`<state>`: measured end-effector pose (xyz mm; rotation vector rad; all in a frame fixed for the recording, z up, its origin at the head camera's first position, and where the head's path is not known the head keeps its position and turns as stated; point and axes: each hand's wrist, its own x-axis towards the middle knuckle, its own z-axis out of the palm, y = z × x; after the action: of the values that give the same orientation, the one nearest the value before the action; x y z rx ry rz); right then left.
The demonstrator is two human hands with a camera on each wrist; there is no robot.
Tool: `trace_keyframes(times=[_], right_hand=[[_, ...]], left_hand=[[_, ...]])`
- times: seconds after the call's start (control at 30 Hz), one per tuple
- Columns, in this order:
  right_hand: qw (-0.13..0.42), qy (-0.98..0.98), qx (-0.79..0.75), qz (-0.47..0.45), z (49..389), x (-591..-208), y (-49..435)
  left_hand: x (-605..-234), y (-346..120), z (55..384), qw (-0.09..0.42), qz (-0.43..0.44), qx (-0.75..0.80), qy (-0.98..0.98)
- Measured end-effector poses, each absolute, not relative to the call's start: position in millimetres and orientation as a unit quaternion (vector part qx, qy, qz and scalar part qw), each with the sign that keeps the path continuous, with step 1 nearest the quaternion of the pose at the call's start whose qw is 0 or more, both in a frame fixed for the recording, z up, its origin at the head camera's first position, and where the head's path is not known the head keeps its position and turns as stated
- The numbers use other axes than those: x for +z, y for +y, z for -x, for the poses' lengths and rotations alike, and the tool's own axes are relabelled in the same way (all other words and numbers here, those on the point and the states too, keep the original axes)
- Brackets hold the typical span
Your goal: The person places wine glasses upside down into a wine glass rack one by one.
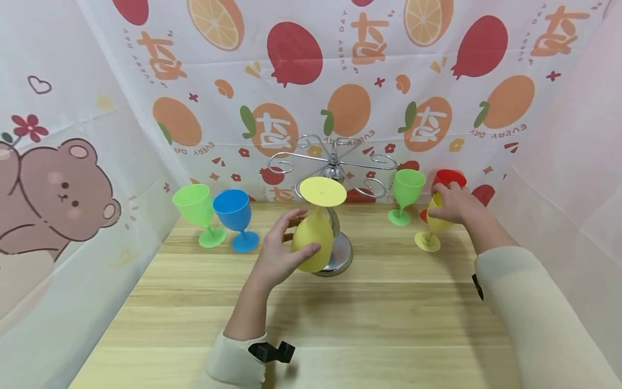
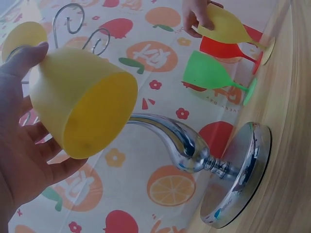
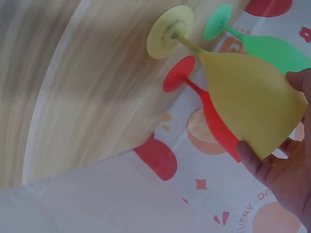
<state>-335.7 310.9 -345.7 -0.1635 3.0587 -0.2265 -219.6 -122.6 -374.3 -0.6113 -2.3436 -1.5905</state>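
My left hand holds a yellow goblet by its bowl, upside down with the foot on top. It is in front of a silver wire rack with curled arms; whether its stem touches an arm I cannot tell. The bowl's open mouth faces down in the left wrist view, above the rack's round chrome base. At the right, my right hand grips a second yellow goblet near its rim. That goblet is upright, its foot at the tabletop. Behind it stands a red goblet, partly hidden.
A green goblet stands upright left of the red one. Another green goblet and a blue goblet stand at the table's left. Printed curtains hang behind and along both sides of the wooden table.
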Motion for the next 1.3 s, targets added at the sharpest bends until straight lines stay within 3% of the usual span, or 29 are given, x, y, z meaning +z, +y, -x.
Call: trace_keyframes(times=[0.3, 0.67, 1.1, 1.3], right_hand=[[-0.007, 0.978, -0.202, 0.053, 309.2, -333.3, 316.7], [-0.11, 0.904, -0.411, 0.041, 267.2, -365.9, 308.0], [-0.233, 0.595, -0.768, 0.049, 248.8, -390.4, 287.3], [-0.238, 0.475, -0.844, 0.07, 249.9, -397.5, 283.6]], left_hand=[[-373.9, -122.8, 218.9, 0.128, 0.225, -0.527, -0.81], [-375.0, -121.3, 221.1, 0.14, 0.225, -0.513, -0.817], [-376.3, -120.6, 220.3, 0.164, 0.221, -0.506, -0.818], [-376.4, -121.8, 218.2, 0.166, 0.217, -0.51, -0.816]])
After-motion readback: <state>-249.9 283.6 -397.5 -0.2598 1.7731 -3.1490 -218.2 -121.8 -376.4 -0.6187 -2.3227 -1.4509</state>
